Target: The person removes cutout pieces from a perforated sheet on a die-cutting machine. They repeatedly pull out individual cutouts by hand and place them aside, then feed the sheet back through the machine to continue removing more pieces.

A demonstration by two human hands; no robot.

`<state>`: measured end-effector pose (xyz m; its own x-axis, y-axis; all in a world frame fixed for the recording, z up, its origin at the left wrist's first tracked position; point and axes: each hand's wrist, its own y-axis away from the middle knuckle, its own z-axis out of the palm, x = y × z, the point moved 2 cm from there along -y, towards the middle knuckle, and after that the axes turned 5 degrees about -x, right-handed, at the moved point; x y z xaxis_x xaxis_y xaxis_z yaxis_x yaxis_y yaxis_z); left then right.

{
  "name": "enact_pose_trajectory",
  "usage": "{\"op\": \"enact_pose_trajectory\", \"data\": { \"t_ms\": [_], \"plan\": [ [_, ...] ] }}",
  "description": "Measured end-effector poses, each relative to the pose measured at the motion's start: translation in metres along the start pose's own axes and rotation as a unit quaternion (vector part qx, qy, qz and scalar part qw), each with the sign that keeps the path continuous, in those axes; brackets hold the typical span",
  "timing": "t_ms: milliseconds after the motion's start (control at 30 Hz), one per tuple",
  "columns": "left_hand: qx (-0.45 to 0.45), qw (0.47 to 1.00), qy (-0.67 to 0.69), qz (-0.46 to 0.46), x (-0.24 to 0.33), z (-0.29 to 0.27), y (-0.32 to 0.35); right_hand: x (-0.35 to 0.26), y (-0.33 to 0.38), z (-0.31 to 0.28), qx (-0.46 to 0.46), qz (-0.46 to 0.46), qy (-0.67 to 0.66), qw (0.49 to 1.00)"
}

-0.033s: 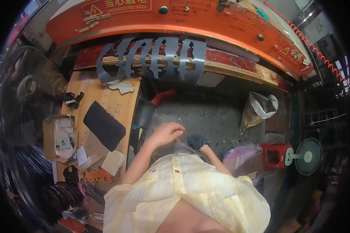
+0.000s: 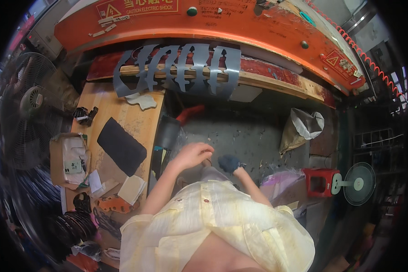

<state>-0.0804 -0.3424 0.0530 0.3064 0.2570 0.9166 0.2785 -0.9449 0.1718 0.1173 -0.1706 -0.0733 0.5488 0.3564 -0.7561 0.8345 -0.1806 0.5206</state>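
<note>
Hands low over the floor beside the wooden table.

Head view: the left hand [image 2: 192, 155] hangs loosely curled, holding nothing, just right of the table [image 2: 122, 119]. The right hand [image 2: 229, 163], in a dark glove, looks closed; whether it holds anything cannot be told. A grey cut-out sheet [image 2: 181, 68] lies ahead.

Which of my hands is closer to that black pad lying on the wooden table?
Left. Your left hand hangs just right of the black pad, past the table's edge. Your right hand, in a dark glove, is farther right.
</note>
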Motion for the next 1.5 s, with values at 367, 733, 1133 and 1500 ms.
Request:
{"op": "enact_pose_trajectory", "data": {
  "t_ms": [367, 733, 1133, 1500],
  "plan": [
    [0.239, 0.968, -0.062, -0.046, -0.061, -0.099, -0.131, -0.138, -0.130, -0.238, 0.367, -0.093, 0.313, 0.871],
    [0.325, 0.859, -0.348, -0.187, -0.079, -0.139, -0.255, -0.143, -0.207, -0.283, 0.275, 0.016, 0.479, 0.833],
    [0.356, 0.877, -0.284, -0.153, -0.060, -0.099, -0.176, -0.129, -0.135, -0.249, 0.202, -0.027, 0.403, 0.892],
    [0.495, 0.812, -0.301, -0.076, -0.049, -0.024, -0.072, -0.262, -0.164, -0.205, 0.288, 0.030, 0.343, 0.894]
  ]
}}
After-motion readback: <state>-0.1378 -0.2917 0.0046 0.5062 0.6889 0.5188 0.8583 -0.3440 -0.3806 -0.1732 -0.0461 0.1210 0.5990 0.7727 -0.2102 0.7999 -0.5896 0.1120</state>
